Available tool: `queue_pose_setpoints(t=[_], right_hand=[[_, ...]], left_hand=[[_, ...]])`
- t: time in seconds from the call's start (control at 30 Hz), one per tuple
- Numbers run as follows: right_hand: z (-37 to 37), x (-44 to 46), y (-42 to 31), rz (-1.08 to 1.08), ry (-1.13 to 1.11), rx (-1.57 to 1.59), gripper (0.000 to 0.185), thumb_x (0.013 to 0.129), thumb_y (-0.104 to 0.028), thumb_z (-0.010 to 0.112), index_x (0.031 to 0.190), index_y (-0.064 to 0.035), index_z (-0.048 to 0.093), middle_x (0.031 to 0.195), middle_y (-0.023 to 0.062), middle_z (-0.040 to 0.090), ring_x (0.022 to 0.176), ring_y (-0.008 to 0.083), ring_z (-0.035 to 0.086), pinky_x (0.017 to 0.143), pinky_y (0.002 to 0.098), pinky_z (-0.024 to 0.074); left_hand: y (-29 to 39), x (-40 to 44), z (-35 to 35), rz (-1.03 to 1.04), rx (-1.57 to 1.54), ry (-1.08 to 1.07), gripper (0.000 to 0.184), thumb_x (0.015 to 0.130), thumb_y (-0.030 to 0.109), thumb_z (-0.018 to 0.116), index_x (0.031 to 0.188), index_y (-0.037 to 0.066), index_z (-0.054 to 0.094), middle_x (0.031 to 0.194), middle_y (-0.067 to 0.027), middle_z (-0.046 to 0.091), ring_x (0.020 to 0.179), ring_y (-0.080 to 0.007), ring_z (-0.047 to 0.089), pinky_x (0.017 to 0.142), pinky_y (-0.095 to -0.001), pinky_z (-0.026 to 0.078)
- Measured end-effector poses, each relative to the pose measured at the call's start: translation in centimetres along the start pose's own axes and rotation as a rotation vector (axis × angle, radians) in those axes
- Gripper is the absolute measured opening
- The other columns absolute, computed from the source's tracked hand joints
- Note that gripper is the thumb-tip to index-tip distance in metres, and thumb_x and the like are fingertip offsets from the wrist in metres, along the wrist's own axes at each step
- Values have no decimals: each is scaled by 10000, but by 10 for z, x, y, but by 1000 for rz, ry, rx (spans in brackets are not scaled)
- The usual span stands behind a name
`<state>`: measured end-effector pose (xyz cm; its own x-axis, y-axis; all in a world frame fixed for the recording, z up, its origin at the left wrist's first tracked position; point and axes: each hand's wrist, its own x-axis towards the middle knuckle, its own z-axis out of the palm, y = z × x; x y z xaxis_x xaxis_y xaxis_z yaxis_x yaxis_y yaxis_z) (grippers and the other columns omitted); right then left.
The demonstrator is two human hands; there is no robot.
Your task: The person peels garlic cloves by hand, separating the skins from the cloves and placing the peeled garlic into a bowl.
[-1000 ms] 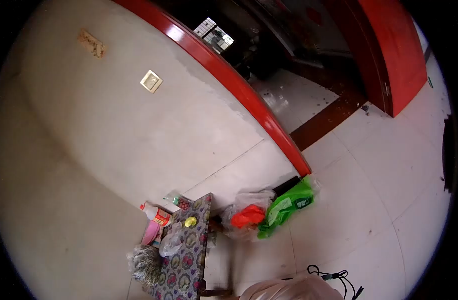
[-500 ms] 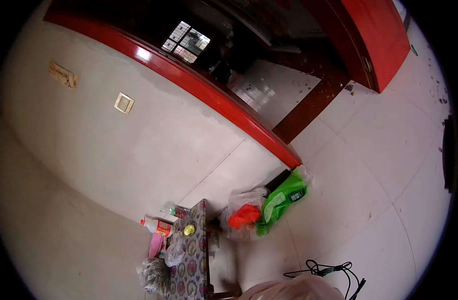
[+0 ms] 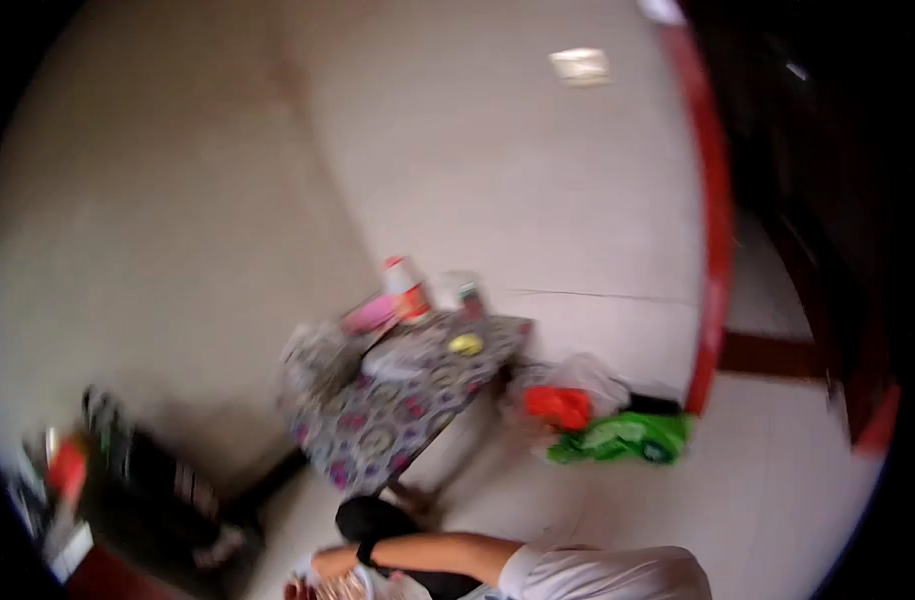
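Note:
My right hand [image 3: 333, 562] reaches in from the lower right, a dark band on its wrist and a pale sleeve above the elbow. It is over a white bowl [image 3: 366, 580] at the bottom edge, holding many small, pale pieces that I cannot identify. Blur and the frame's edge hide its fingers. By the bowl's left rim is a small reddish-brown patch, perhaps fingertips of my left hand [image 3: 296, 591]; whether they grip the rim is unclear. Dark cloth, possibly my trouser leg, shows behind the forearm.
A table with a patterned cloth [image 3: 363, 440] carries a red-capped bottle [image 3: 408, 295], a yellow item [image 3: 466, 345] and plastic bags. Green [image 3: 618, 440] and red [image 3: 558, 407] bags lie on the floor by the doorway. A dark bulky object [image 3: 158, 490] stands left against the wall.
My view has swung left and levelled, so the doorway now lies at the right edge. My right forearm, hand and the bowl have come into view. The black cable has left the frame.

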<state>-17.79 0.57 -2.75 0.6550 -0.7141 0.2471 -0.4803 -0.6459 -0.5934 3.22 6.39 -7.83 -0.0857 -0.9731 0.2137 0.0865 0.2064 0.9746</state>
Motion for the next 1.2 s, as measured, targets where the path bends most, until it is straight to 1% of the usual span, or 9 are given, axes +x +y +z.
queue_pose_setpoints(t=[0.03,0.07,0.1,0.17,0.23,0.43,0.67,1.0,1.2], right_hand=[[7,1,30,-127,-64,-66,108,671,-100,540,660,7,532,562,95,512,531,142,491,440,319,370],[-21,-22,-19,142,-116,206,103,698,-111,534,720,-23,584,543,73,525,517,129,475,433,312,368],[-12,-27,4,-273,-2,283,123,754,-99,492,736,8,550,610,101,542,563,164,501,531,332,401],[-43,-30,-40,113,-181,188,138,716,-67,509,804,20,570,632,119,555,569,157,479,535,332,382],[-10,-17,8,152,-97,544,173,711,32,539,865,8,613,697,77,611,630,142,565,569,282,461],[-29,9,-30,303,-29,705,152,825,-118,560,923,-17,617,820,27,614,711,91,567,621,228,460],[-31,23,-46,269,-117,782,120,827,-77,555,889,17,596,809,24,550,672,81,527,591,210,437],[-19,22,-54,421,-187,939,130,853,-103,529,900,13,564,692,-2,532,592,50,501,541,194,420],[-10,22,-59,464,-141,1081,128,853,-95,520,904,14,563,700,13,540,591,54,507,538,196,437]], left_hand=[[16,6,14,-31,-48,-19,307,836,178,559,1120,104,469,1088,-114,500,947,-242,517,793,-303,430],[35,11,30,-63,-95,-38,193,831,137,555,1002,57,516,940,-71,530,849,-173,531,714,-260,438],[53,14,46,-97,-142,-54,105,826,97,552,883,9,564,793,-29,561,750,-104,545,635,-218,446],[66,9,60,-101,-202,89,185,796,48,580,647,60,471,647,10,474,572,-88,457,547,-235,416],[57,4,48,-94,-176,8,106,835,73,550,889,-17,569,774,-43,568,725,-118,547,666,-247,460],[81,-12,46,-197,8,120,146,860,95,533,932,-30,554,770,-47,582,679,-91,516,627,-224,431],[77,-9,40,-4,341,182,160,802,-77,514,954,-54,553,837,-83,564,740,-137,568,651,-240,460],[75,-11,33,244,721,280,253,661,-102,570,901,-20,572,809,-123,546,719,-286,534,613,-346,444],[80,-9,31,316,920,227,348,607,-118,553,943,-28,559,793,-122,525,705,-278,512,585,-353,434]])
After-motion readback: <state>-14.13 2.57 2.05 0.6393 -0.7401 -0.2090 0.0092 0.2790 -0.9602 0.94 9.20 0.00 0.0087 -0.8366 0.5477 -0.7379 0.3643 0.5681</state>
